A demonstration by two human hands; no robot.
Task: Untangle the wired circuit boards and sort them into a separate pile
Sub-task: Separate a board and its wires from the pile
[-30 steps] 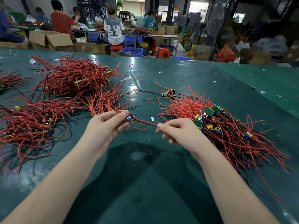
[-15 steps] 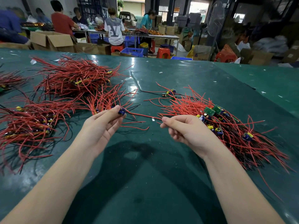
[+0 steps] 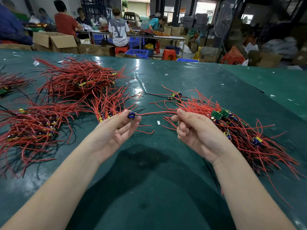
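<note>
The left hand (image 3: 116, 128) pinches a small blue-and-yellow wired circuit board (image 3: 131, 115) above the green desk (image 3: 207, 83) — the right hand's (image 3: 197, 131) curled fingers (image 3: 181, 113) grip its red wire (image 3: 156, 113), stretched between both hands.

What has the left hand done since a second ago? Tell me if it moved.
Yes. The left hand, pinching the small board, has drawn left, away from the white scrap on the table.

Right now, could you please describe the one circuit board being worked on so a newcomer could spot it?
On the dark green table, between the red wire piles, look at the left hand. Its fingertips pinch a small blue and yellow circuit board. Unlike the piled boards, it is lifted, its red wire stretching to the right hand.
</note>
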